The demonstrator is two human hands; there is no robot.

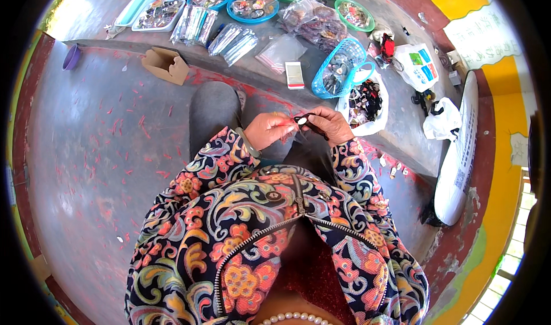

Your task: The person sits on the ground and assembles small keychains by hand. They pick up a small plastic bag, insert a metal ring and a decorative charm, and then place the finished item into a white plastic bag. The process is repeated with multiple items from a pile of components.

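Over my lap, my right hand [332, 125] is closed on a dark band with a small white oval piece [302, 120], which looks like a hair tie. Part of the band hangs below my right fingers. My left hand [268, 131] meets it from the left, thumb and fingertips pinched together at the band's end. A bit of red shows at those fingertips, too small to make out. Just beyond my right hand, a white plastic bag [377, 122] lies open, full of dark pieces with light spots.
On the raised ledge stand a blue basket [360, 50], a white box with a red end [294, 74], clear bags [281, 52], a large bag of brown items [314, 22] and several round trays. A cut cardboard box [165, 66] sits left. Red scraps litter the floor [109, 170].
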